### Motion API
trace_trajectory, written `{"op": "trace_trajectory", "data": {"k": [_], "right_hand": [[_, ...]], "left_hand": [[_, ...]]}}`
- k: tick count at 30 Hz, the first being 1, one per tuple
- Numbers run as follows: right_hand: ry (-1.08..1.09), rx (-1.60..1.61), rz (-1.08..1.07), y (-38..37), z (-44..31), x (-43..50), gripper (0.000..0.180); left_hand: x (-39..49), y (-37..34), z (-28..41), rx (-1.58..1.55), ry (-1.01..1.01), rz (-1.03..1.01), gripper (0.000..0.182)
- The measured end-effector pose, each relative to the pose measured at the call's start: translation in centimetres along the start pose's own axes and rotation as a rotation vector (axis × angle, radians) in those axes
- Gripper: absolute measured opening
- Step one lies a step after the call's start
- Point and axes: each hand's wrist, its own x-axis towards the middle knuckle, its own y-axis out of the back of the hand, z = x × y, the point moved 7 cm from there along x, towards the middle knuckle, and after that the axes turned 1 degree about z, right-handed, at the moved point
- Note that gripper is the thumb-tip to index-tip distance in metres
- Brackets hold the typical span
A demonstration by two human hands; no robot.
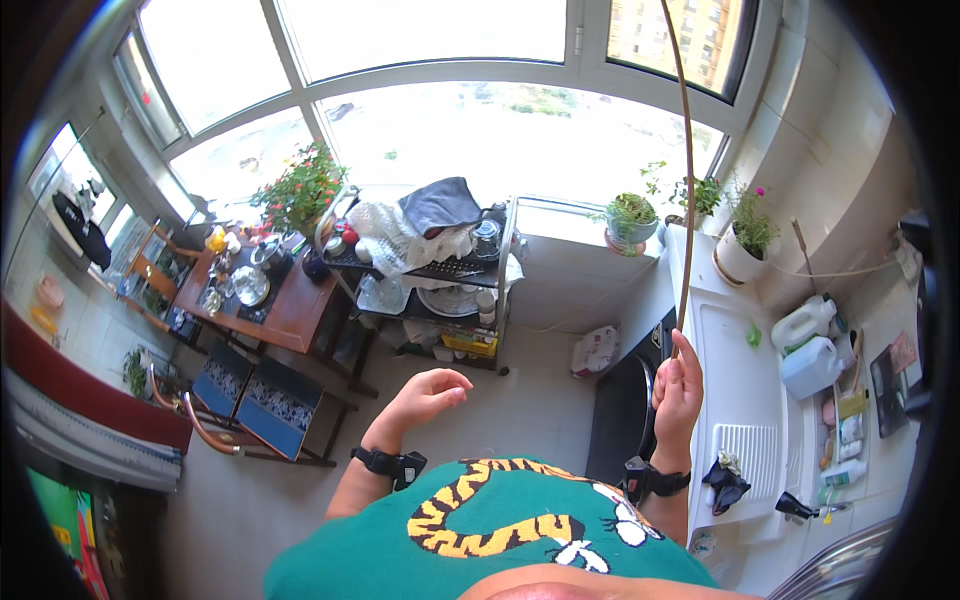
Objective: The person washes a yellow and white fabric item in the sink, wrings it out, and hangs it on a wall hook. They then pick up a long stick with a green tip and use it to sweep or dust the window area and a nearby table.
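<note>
My right hand (677, 386) is closed around the lower end of a long, thin brown pole (688, 172), possibly wood or bamboo. The pole rises past the window and leaves the view at the top. Below and beside that hand is a white laundry sink (724, 360) with a ribbed washboard (746, 457). Over the floor, my left hand (425, 399) hangs in the air with nothing in it, its fingers slightly bent and apart. Both wrists wear black straps.
A dark front-loading appliance (619, 420) stands left of the sink. Plastic jugs (810, 367) line the sink's right side. Potted plants (630, 217) sit by the window. A shelf cart (499, 300), wooden table (300, 315) and blue-seated chair (274, 412) stand ahead and left.
</note>
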Motion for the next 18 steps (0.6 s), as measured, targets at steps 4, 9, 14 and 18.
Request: {"op": "trace_trajectory", "data": {"k": [4, 9, 14, 18], "right_hand": [[0.033, -0.041, -0.016, 0.3, 0.4, -1.3, 0.044], [-0.063, -0.019, -0.006, 0.7, 0.7, -4.4, 0.047], [-0.111, -0.034, 0.035, -0.2, -1.0, -9.1, 0.046], [-0.097, -0.077, 0.093, -1.8, -3.0, -13.6, 0.045]], "left_hand": [[-2.6, -0.1, -0.7, 0.02, -0.005, 0.055, 0.027], [-5.0, -0.3, -1.8, 0.05, 0.01, 0.045, 0.027], [-5.9, 0.8, -1.9, 0.076, -0.049, -0.026, 0.029], [-7.3, 2.5, -2.2, 0.081, -0.061, -0.087, 0.027]]}}
